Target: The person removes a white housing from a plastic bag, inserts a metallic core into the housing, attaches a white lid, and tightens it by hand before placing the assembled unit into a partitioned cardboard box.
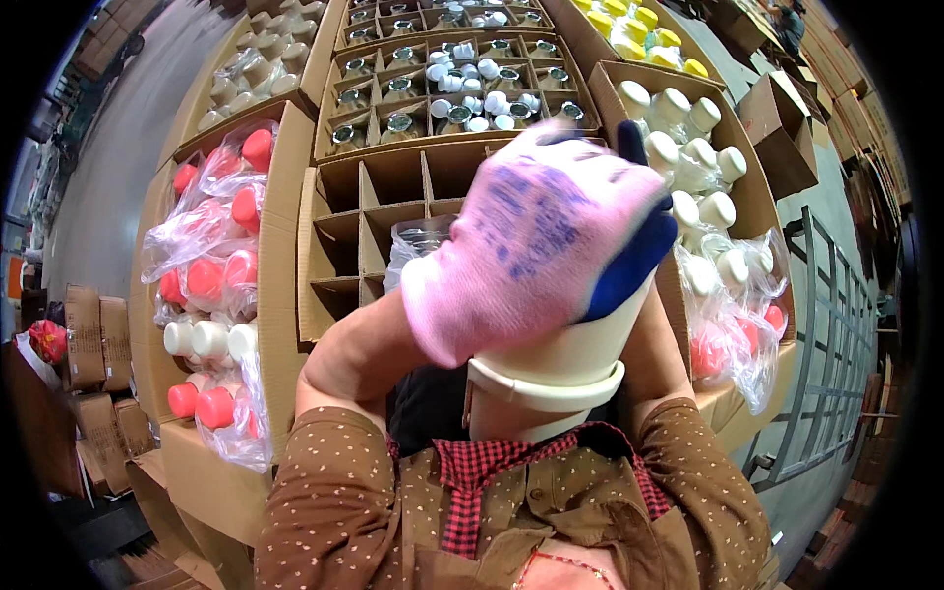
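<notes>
We grip the cream flask lid (pixel 551 379) firmly with our gloved left hand (pixel 536 236) (right hand hidden), twisting squarely toward twelve o'clock.

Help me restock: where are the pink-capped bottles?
In the head view, the pink-capped bottles lie bagged in the carton on the left, beside the empty divided box.

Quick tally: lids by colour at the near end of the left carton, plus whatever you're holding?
White lids: 3
Pink lids: 2 clearly showing
Cream container under the left hand: 1
Total: 6
</notes>
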Demonstrator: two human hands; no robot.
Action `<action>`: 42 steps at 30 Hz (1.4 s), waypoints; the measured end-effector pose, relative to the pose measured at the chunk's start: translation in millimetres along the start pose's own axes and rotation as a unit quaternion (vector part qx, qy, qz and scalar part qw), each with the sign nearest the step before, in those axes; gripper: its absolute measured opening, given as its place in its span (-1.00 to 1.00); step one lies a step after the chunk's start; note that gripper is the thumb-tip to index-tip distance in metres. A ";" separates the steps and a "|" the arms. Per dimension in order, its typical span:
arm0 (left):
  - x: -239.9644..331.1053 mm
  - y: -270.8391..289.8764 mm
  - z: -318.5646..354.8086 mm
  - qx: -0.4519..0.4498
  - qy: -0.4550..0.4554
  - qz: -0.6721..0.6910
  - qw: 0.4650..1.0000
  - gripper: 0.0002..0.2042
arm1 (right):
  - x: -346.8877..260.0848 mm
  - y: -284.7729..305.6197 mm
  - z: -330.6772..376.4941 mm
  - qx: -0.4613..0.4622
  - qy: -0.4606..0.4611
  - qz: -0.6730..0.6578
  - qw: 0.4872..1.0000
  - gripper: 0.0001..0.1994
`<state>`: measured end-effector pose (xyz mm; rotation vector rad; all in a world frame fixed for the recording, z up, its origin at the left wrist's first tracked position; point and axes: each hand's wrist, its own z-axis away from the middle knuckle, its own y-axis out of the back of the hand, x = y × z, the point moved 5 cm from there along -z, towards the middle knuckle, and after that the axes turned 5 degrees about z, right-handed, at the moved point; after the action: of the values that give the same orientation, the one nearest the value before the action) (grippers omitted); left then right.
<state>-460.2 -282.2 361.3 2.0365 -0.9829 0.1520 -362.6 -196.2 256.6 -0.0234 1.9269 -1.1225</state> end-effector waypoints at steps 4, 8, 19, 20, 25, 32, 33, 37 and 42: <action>-82.7 -4.7 60.6 0.113 0.117 0.453 0.877 -0.74 | -39.3 -8.5 14.2 -0.011 0.077 0.402 0.912 -0.56; -55.1 8.8 38.3 0.134 0.068 0.289 0.945 -0.72 | -40.1 22.0 -12.3 -0.181 0.054 0.116 0.975 -0.41; -83.7 11.9 91.9 0.126 0.183 0.383 0.897 -0.62 | -60.0 2.5 -9.7 -0.085 -0.007 0.444 0.892 -0.34; -92.1 11.4 104.2 0.136 0.165 0.315 0.925 -0.60 | -66.3 -2.6 -16.8 -0.121 0.010 0.414 0.902 -0.44; -157.9 -27.0 179.2 -0.091 0.480 0.315 0.814 -0.85 | -40.3 7.1 -62.9 -0.194 -0.030 0.332 0.923 -0.61; -158.1 44.5 54.7 0.333 0.220 0.353 0.846 -0.85 | 9.5 28.6 -105.8 -0.141 -0.229 0.220 0.938 -0.48; -146.6 30.8 50.3 0.281 0.188 0.260 0.904 -0.79 | 27.0 11.0 -106.1 -0.103 -0.285 0.183 0.935 -0.44; -129.9 -37.9 72.3 0.094 0.059 -0.012 0.994 -0.61 | 32.3 50.9 -126.8 -0.132 -0.040 0.435 0.890 -0.71; -107.3 2.3 118.0 0.326 0.107 -0.118 0.932 -0.36 | 20.8 55.9 -75.2 0.045 -0.141 0.326 0.934 -0.85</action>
<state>-562.8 -306.8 241.7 2.6474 -0.5801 0.6264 -405.9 -119.7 218.2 0.4523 1.4550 -0.7043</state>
